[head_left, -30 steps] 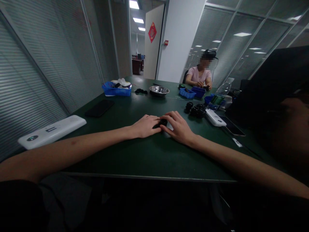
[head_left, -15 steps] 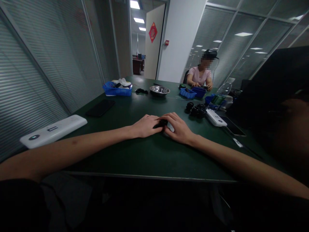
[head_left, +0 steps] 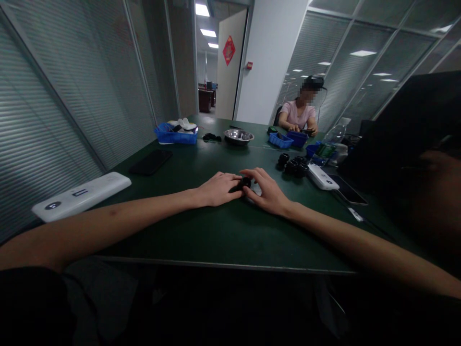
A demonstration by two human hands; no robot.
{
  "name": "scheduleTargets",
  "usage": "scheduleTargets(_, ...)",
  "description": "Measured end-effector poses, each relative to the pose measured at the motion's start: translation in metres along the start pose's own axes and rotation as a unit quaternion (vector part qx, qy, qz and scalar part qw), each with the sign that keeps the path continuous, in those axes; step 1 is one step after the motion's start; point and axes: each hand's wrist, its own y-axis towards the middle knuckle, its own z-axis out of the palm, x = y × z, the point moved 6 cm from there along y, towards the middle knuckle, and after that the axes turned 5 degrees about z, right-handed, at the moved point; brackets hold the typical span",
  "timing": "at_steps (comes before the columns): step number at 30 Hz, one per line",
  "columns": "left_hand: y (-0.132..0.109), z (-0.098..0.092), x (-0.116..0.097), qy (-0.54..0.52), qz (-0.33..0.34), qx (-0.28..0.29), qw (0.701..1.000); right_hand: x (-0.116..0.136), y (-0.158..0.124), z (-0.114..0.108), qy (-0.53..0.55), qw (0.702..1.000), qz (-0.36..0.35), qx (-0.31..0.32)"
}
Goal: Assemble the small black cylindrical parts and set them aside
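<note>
Our left hand [head_left: 219, 189] grasps a small black part [head_left: 246, 182]; whether our right hand [head_left: 267, 191] grips it, we cannot tell; green tabletop [head_left: 216, 235] spreads to the near edge [head_left: 230, 266]

We find the scene dim. Ceiling lamps [head_left: 202, 9] shine through the doorway [head_left: 207, 62] at upper centre; bright patches show on the glass panels [head_left: 334, 33] at upper right. We note glints on the metal bowl [head_left: 239, 142] and near-black shade beneath the worktop [head_left: 216, 235]. The black piece [head_left: 246, 182] between the fingers [head_left: 255, 173] is too dark for detail. We record wide-angle stretching toward the edges, softness at far right, and pixelation over the head of the seated person [head_left: 298, 115].
</note>
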Motion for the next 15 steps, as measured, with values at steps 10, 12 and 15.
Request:
scheduleTargets(10,-0.0017,-0.0038,-0.0037,-0.011,0.004,-0.001,1.0,-0.0053,0.0,-0.002,0.008,1.0,0.019,-0.017)
scheduleTargets(12,-0.0017,-0.0036,-0.0034,-0.013,0.004,-0.004,1.0,-0.0036,-0.0006,-0.0008,0.024,1.0,0.0,-0.007)
scheduleTargets(15,-0.0013,-0.0023,-0.0014,-0.011,0.007,-0.009,1.0,-0.0034,-0.0008,-0.0003,0.025,1.0,-0.004,-0.004)
